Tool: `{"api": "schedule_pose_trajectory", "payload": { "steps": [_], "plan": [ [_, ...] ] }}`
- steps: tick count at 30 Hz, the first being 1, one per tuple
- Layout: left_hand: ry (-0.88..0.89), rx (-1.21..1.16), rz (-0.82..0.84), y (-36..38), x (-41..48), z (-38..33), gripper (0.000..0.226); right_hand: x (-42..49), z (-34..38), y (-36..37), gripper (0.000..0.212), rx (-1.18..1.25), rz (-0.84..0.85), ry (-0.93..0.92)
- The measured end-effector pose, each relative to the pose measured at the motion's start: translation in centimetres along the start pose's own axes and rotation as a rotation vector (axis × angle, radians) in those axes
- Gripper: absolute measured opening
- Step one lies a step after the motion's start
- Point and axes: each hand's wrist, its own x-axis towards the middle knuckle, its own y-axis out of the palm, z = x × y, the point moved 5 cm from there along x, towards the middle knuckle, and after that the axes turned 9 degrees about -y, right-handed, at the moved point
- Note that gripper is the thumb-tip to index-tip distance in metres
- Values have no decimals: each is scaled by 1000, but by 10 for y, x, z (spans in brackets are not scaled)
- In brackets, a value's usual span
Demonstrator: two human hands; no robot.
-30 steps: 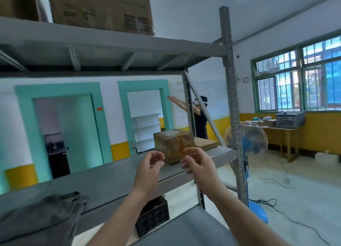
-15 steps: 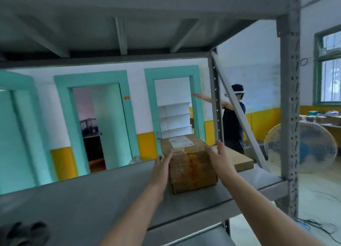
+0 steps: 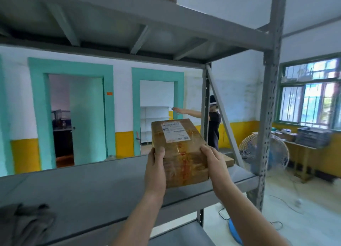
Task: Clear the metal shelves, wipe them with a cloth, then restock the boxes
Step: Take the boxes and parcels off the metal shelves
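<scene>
L hand & R hand held out fwd, palms inward, each gripping 1 side of box.

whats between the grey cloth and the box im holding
Only bare shelf, in the head view, up to the left hand gripping the box.

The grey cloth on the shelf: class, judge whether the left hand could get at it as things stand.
Probably not yet: the left hand grips the box together with the right hand. Only bare shelf lies between it and the cloth.
</scene>
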Motion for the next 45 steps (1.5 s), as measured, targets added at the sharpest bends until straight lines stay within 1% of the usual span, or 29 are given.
{"api": "schedule_pose_trajectory", "payload": {
  "steps": [3, 5, 8, 10, 12, 14, 17, 21, 25, 29, 32, 35, 36, 39, 42, 43, 45],
  "plan": [
    [40, -10, 66, -20, -41, -11, 36, -57, 27, 4, 24, -16, -49, -59],
    [68, -23, 137, -31, -68, -19, 42, -96, 44, 5, 25, -15, -80, -103],
    [92, -44, 237, -41, -112, -32, 36, -153, 64, 3, 28, -18, -180, -149],
    [110, -56, 275, -48, -139, -35, 38, -186, 75, 4, 28, -27, -218, -173],
    [83, -49, 318, -52, -163, -40, 44, -216, 88, 2, 27, -82, -263, -169],
    [37, -57, 362, -53, -187, -42, 35, -249, 102, -5, 27, -126, -304, -171],
    [13, -45, 436, -44, -220, -43, 29, -291, 120, -26, 30, -197, -385, -183],
    [-12, -30, 574, -22, -276, -35, 32, -352, 145, -61, 33, -293, -492, -174],
    [-46, -33, 686, 5, -333, -27, 32, -414, 172, -101, 29, -374, -596, -181],
    [-85, -20, 829, 40, -405, -16, 51, -486, 195, -149, 26, -421, -695, -152],
    [-116, -4, 894, 64, -469, -4, 50, -548, 214, -191, 25, -451, -774, -123],
    [-156, 14, 959, 83, -524, 14, 54, -606, 229, -227, 25, -497, -822, -95],
    [-162, 48, 996, 89, -545, 23, 52, -628, 232, -240, 25, -499, -846, -79],
    [-227, 101, 1098, 104, -601, 55, 33, -691, 232, -278, 25, -493, -913, -19],
    [-299, 175, 1134, 114, -644, 91, 31, -743, 222, -306, 42, -474, -981, 83],
    [-328, 193, 1152, 117, -656, 100, 31, -756, 218, -315, 43, -453, -999, 110],
    [-366, 223, 1179, 120, -679, 120, 31, -781, 210, -327, 35, -433, -1023, 165]
  ]
}}
